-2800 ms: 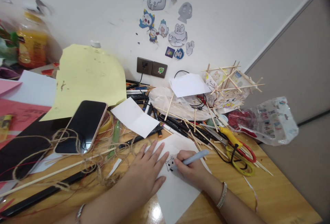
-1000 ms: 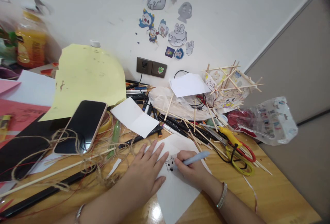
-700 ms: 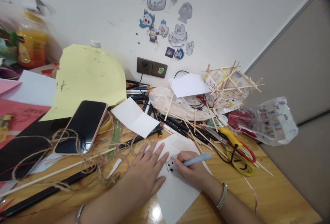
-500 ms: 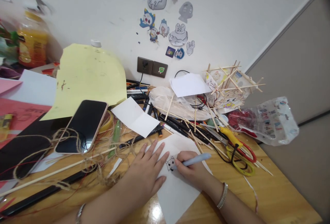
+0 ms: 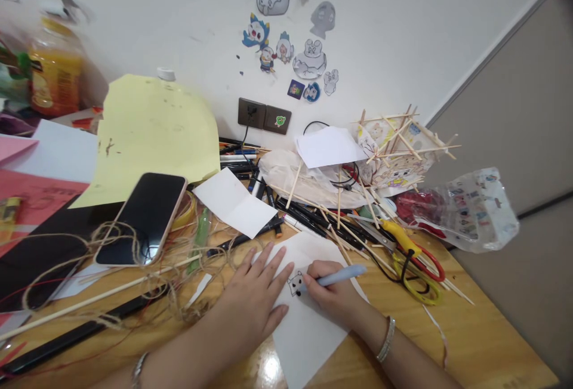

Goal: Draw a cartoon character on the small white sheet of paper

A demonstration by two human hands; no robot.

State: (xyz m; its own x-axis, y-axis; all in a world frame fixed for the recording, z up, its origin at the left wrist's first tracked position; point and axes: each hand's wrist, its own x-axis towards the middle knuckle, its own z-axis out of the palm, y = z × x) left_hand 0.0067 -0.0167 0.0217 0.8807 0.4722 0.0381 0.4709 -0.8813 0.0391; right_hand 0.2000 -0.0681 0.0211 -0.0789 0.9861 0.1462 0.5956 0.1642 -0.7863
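A sheet of white paper (image 5: 308,347) lies on the wooden desk under both hands. My left hand (image 5: 257,293) rests flat on its left side, fingers spread. In my right hand (image 5: 333,296) is a light blue pen (image 5: 344,275), gripped near its lower end and slanting up to the right. The pen's tip is hidden by my fingers, close beside a small black outline drawing (image 5: 295,283) of an eared head with dark eyes. A folded white paper (image 5: 236,204) lies beyond my left hand.
A phone (image 5: 142,219) and tangled twine (image 5: 111,237) lie to the left. Several markers (image 5: 304,219) and thin sticks are heaped behind the paper. Scissors (image 5: 409,249) with yellow and red handles sit at the right, near a plastic bag (image 5: 474,210).
Almost nothing differs. Both hands stay in place, with the pen at the same spot by the drawing.
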